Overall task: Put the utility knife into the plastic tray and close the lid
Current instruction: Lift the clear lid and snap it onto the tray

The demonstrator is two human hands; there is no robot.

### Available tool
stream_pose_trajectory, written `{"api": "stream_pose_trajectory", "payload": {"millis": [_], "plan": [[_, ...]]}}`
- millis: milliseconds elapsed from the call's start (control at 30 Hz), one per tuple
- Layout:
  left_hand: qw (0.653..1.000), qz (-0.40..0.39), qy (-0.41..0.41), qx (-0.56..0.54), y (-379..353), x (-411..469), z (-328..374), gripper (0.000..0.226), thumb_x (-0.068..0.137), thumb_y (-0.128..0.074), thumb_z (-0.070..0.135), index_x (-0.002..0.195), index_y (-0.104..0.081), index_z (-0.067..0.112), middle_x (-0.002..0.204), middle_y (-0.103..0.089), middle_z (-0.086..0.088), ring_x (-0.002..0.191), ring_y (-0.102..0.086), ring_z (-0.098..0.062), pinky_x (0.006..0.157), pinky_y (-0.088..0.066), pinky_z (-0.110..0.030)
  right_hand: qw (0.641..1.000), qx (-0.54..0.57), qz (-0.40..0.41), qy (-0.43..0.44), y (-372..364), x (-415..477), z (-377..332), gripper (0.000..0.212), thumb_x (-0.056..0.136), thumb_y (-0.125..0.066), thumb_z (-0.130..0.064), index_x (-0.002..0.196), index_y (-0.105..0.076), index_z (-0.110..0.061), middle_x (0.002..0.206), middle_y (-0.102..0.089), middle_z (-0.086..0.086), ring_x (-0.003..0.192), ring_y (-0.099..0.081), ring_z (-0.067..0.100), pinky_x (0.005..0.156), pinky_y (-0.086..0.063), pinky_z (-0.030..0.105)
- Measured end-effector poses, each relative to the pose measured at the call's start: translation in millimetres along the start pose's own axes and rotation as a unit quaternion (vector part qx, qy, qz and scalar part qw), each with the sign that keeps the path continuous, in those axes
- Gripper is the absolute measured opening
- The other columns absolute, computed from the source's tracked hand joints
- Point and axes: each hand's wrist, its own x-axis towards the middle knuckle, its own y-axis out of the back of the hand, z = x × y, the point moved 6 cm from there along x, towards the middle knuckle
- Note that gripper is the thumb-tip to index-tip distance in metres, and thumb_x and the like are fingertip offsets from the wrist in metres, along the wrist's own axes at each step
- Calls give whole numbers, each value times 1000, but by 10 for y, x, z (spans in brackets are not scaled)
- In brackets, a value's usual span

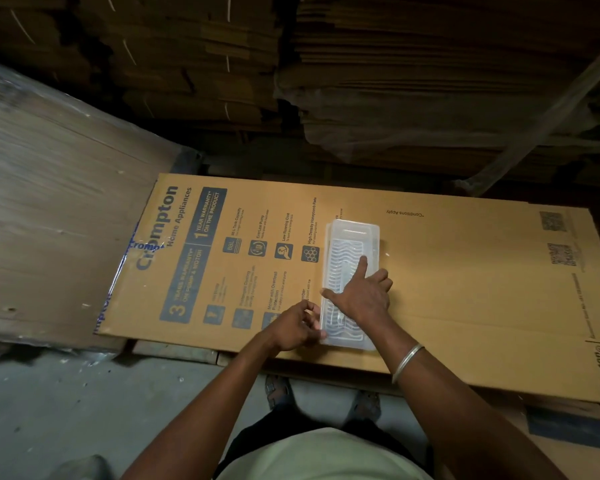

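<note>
Right hand (362, 296) spread flat on plastic tray (352, 258) lid; left hand (297, 325) curled, pinching its near-left edge. Utility knife apparently hidden inside.

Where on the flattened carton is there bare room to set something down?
Free: flat brown printed carton right of the clear plastic tray, out to its QR codes. Crowded: near edge, where left hand and right hand meet the tray.

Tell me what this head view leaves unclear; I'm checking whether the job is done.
- Utility knife: not discernible; frosted plastic tray and right hand cover the inside.
- Lid latch: left hand hides the near-left edge.
- Small print on the Crompton cardboard box: too small, blurred.
</note>
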Motion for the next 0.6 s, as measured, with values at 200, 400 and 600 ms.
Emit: {"api": "stream_pose_trajectory", "payload": {"millis": [200,400,600], "plan": [[1000,-8,2,-12,-13,-1,-1,51,86,-76,5,128,-46,4,94,-57,-9,85,-60,-29,91,-54,-58,1000,0,6,25,2,15,-14,125,70,-66,-79,158,-1,-18,144,-23,21,124,-36,37,90,-49,43],[1000,1,10,11,-6,36,-30,59,82,-78,-4,131,-46,5,95,-57,-11,76,-65,-22,81,-57,-42,997,-48,-7,63,174,154,47,68,94,-60,-17,151,-23,-17,137,-41,19,112,-57,37,81,-48,43],[995,26,7,99,36,83,117,85,69,-91,8,139,-44,17,102,-70,-12,88,-73,-30,92,-58,-51,989,-59,-10,132,432,435,144,82,78,-84,-20,145,-36,-25,142,-48,8,111,-61,30,83,-52,43]]}}
